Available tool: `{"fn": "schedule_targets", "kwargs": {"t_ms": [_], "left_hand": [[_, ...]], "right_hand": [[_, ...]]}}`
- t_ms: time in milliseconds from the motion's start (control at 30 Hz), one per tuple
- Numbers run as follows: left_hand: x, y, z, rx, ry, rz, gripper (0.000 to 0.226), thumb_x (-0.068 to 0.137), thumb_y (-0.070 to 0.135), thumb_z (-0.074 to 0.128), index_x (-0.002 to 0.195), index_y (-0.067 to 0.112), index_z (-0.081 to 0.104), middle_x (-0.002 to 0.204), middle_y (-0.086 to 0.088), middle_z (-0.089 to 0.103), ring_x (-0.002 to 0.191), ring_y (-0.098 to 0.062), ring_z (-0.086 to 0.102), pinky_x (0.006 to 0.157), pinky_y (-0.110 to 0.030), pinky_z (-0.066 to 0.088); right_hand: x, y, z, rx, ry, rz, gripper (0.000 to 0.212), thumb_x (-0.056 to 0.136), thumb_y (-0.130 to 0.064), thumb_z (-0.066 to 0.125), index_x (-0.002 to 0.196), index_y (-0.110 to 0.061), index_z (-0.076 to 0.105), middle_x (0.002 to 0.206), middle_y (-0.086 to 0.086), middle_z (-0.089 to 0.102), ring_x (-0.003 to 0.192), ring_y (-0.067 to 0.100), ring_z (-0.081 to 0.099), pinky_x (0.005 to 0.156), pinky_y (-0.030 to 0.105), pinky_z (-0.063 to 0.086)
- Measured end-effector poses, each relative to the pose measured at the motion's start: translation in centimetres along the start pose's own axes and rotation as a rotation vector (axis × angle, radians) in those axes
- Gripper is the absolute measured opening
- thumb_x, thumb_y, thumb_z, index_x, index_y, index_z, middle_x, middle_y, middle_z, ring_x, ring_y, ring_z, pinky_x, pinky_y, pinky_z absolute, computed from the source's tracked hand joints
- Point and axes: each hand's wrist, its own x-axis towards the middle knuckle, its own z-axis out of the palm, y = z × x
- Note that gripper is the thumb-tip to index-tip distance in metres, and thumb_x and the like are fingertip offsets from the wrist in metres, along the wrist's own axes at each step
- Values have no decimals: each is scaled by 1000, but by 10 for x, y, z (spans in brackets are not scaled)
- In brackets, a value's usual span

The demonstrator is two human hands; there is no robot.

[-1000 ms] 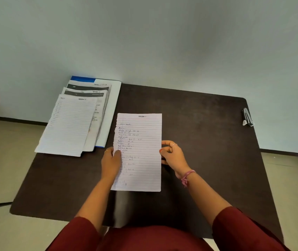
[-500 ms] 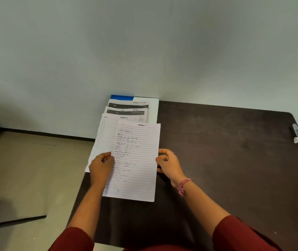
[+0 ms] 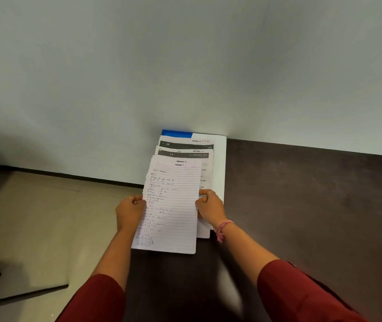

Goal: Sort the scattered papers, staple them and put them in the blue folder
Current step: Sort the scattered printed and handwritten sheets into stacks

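Note:
A lined handwritten sheet [image 3: 173, 205] is held over the paper stack [image 3: 185, 151] at the table's left end. My left hand [image 3: 130, 211] pinches the sheet's left edge and my right hand [image 3: 209, 205] pinches its right edge. The stack shows printed pages with dark header bars and another lined page just under the held sheet. Beneath the stack lies the blue folder [image 3: 176, 133], only its blue top corner and a pale right strip showing. No stapler is in view.
The dark brown table [image 3: 301, 194] stretches to the right of the stack. A pale wall [image 3: 185, 66] rises just behind it. Beige floor [image 3: 46, 217] lies to the left, past the table's edge.
Both hands have carried the lined sheet from the table's middle leftward onto the stack. The view has swung left, and the stapler at the right edge has left the frame.

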Motion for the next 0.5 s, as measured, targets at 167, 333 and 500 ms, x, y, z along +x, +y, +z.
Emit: {"fn": "schedule_targets", "kwargs": {"t_ms": [167,333,500], "left_hand": [[13,-5,0,82,-19,-25,22,89,16,56,108,8,64,91,-1,63,80,-19,59,73,-31,48],[31,-12,-3,126,12,-78,38,81,32,66,112,12,59,109,-8,56,103,-26,53,95,-49,45],[34,10,0,7,-183,-137,68,87,34,65,140,-1,39,109,-6,53,111,-26,51,91,-36,40]], "right_hand": [[7,3,5,-67,24,-1,35,89,-7,49,123,-12,50,68,-8,58,69,9,57,68,22,51],[13,12,-10,-146,95,-5,27,90,-15,58,115,-4,55,74,-8,58,76,14,59,89,37,51],[27,17,-30,-133,235,30,51,84,-30,68,125,-5,50,120,6,50,110,22,54,95,30,43]]}}
